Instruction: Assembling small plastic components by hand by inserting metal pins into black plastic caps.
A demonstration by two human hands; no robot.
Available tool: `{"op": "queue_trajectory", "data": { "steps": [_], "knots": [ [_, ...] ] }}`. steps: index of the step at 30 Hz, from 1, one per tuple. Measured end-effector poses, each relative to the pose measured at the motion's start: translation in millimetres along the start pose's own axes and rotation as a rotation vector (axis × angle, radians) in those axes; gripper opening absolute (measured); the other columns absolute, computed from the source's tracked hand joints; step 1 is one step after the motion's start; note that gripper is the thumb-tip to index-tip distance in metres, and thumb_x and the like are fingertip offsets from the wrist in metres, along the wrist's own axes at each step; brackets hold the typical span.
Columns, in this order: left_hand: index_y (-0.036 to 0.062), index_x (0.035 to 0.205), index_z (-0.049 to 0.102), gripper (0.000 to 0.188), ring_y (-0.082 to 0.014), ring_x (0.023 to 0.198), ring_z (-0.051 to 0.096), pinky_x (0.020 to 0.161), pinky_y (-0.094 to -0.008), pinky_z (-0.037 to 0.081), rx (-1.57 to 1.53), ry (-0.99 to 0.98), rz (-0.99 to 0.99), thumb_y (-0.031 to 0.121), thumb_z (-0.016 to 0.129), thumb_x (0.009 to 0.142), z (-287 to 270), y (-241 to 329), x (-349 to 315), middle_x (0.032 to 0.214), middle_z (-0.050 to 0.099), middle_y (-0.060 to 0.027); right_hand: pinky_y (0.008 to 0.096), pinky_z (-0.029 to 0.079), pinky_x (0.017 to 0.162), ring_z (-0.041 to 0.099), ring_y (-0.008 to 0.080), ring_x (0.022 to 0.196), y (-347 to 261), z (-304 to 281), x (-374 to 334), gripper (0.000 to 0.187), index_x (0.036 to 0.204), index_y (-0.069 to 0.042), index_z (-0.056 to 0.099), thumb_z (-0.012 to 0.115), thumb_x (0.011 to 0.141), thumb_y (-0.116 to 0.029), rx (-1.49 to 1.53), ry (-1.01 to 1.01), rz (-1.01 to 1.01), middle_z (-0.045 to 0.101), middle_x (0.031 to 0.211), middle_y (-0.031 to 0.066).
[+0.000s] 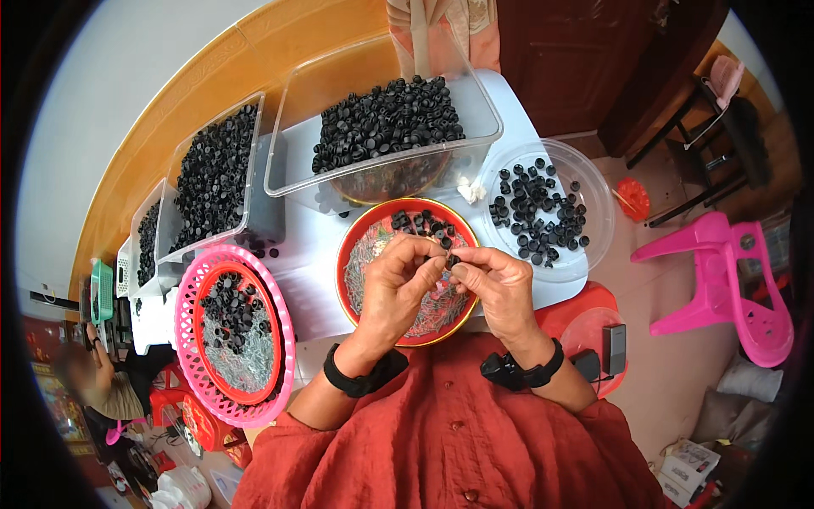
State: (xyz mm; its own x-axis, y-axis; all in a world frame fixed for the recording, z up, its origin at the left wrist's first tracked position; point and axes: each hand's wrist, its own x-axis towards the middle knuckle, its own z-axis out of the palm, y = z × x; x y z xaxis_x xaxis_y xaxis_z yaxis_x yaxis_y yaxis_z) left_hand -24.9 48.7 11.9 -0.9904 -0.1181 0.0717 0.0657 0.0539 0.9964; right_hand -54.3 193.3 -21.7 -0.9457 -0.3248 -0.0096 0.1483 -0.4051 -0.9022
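Both my hands meet over a round red tray with a gold rim (pixel 342 293). In the fingertips of my right hand (pixel 502 293) is a small round black cap (pixel 452 262). Close against it, my left hand (pixel 397 284) is closed in a pinch, and what its fingertips hold is too small to make out. Thin greyish, see-through pieces (pixel 363 253) cover much of the tray below. Loose black caps (pixel 428 226) lie at its far side. To the right, a round clear tub (pixel 600 242) contains many more black caps.
Large clear bins (pixel 487 127) of black caps stand at the back and left. A pink basket (pixel 186 356) at the left carries a red tray of caps and thin pieces. A pink stool (pixel 699 271) is on the floor at right; another person (pixel 106 373) sits far left.
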Motion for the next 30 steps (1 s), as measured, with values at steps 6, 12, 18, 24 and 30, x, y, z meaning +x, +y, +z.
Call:
{"op": "queue_trajectory", "data": {
  "steps": [6, 12, 18, 24, 30],
  "knots": [
    [-0.0013, 0.092, 0.060, 0.008, -0.0072, 0.070, 0.054, 0.060, -0.0207, 0.046, -0.078, 0.021, 0.030, 0.003, 0.059, 0.085, 2, -10, -5, 0.091, 0.054, -0.0035, 0.0208, 0.049, 0.061, 0.060, 0.0108, 0.070, -1, 0, 0, 0.017, 0.099, 0.004, 0.062, 0.060, 0.082, 0.003, 0.024, 0.005, 0.016, 0.064, 0.084, 0.0086],
    [-0.0003, 0.105, 0.057, 0.020, -0.0105, 0.077, 0.058, 0.067, -0.0218, 0.049, -0.533, -0.006, -0.252, 0.002, 0.058, 0.085, -5, -17, -7, 0.090, 0.060, -0.0055, 0.0201, 0.050, 0.065, 0.060, 0.0091, 0.072, -2, -2, 0, 0.017, 0.100, 0.005, 0.061, 0.059, 0.083, 0.002, 0.041, -0.026, -0.013, 0.064, 0.087, 0.0085],
    [0.0005, 0.109, 0.055, 0.022, -0.0144, 0.084, 0.060, 0.075, -0.0239, 0.051, -0.907, -0.050, -0.405, 0.002, 0.054, 0.087, -16, -28, -11, 0.095, 0.059, -0.0068, 0.0201, 0.049, 0.068, 0.060, 0.0093, 0.076, -17, 10, -6, 0.018, 0.099, 0.005, 0.061, 0.060, 0.082, 0.005, -0.108, -0.006, -0.058, 0.063, 0.091, 0.0074],
    [0.0014, 0.110, 0.054, 0.023, -0.0151, 0.087, 0.059, 0.076, -0.0240, 0.052, -1.062, -0.134, -0.416, 0.003, 0.053, 0.088, -18, -40, -13, 0.100, 0.058, -0.0075, 0.0202, 0.049, 0.067, 0.061, 0.0103, 0.078, -10, 12, -8, 0.017, 0.096, 0.003, 0.062, 0.061, 0.079, 0.007, -0.282, -0.016, -0.176, 0.061, 0.091, 0.0073],
    [0.0014, 0.109, 0.054, 0.022, -0.0146, 0.086, 0.059, 0.076, -0.0236, 0.051, -1.095, -0.156, -0.408, 0.003, 0.054, 0.088, -20, -46, -15, 0.098, 0.059, -0.0075, 0.0204, 0.050, 0.064, 0.062, 0.0111, 0.076, -11, 16, -8, 0.017, 0.094, 0.003, 0.063, 0.062, 0.078, 0.006, -0.402, -0.012, -0.185, 0.061, 0.089, 0.0078]
  ]
}}
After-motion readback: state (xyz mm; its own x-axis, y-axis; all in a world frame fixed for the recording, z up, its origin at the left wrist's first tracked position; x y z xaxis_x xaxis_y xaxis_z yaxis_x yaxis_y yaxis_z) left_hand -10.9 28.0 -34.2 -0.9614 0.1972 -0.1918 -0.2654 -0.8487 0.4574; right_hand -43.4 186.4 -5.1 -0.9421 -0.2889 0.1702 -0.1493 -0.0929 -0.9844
